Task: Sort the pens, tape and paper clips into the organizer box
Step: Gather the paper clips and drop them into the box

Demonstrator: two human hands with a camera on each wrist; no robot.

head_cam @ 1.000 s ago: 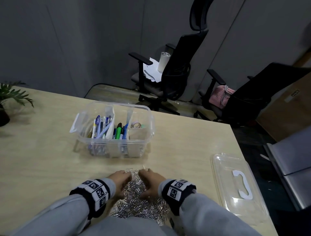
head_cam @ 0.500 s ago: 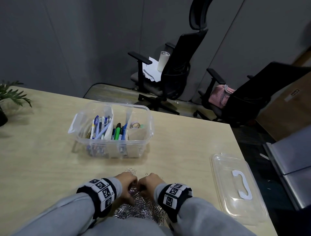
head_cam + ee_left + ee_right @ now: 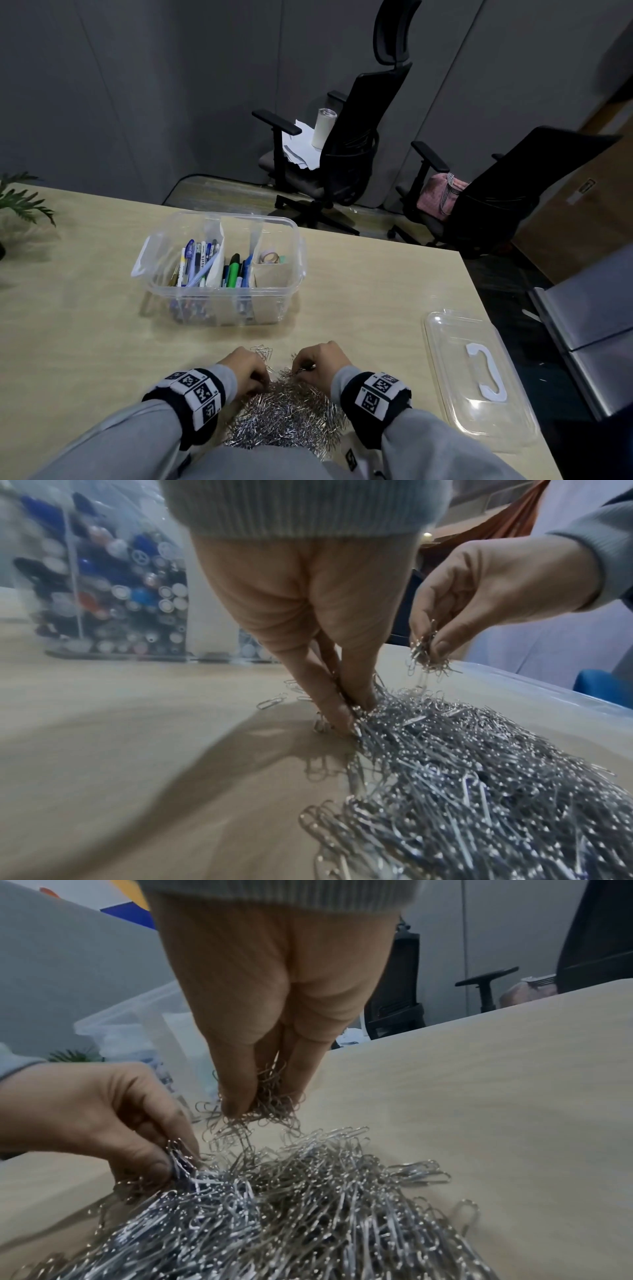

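Note:
A big heap of silver paper clips lies at the table's near edge. My left hand digs into the heap's left side and pinches a bunch of clips. My right hand pinches a small tangle of clips, lifted just above the heap. The clear organizer box stands farther back, holding pens, markers and tape rolls.
The box's clear lid with a white handle lies at the right near the table edge. A potted plant sits at the far left. Two office chairs stand beyond the table.
Both hands drew back toward me over the heap, then spread slightly apart. My right hand has lifted a small tangle of clips off the pile.

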